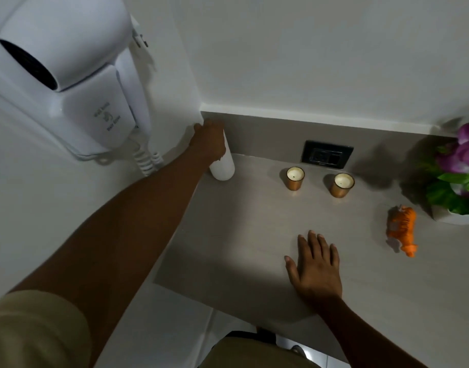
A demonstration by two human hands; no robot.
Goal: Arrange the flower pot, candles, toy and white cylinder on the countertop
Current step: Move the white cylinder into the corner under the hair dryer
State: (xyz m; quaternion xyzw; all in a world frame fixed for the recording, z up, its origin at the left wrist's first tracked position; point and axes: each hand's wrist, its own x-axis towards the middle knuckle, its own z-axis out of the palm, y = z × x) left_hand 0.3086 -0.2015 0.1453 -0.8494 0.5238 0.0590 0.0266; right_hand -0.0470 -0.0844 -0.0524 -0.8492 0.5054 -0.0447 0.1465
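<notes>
A white cylinder (224,166) stands upright in the far left corner of the grey countertop (241,221), and my left hand (208,140) is wrapped around its upper part. Two candles in copper cups, one on the left (295,178) and one on the right (341,184), stand side by side near the back wall. An orange toy tiger (403,229) lies on the counter at the right. Beside it, at the right edge of view, a white flower pot (452,217) holds purple flowers and green leaves. My right hand (317,264) rests flat on the counter, fingers spread, holding nothing.
A white wall-mounted hair dryer (68,73) with a coiled cord hangs on the left wall, close to the cylinder. A black power socket (327,155) sits in the backsplash behind the candles. The countertop's front edge runs near my body.
</notes>
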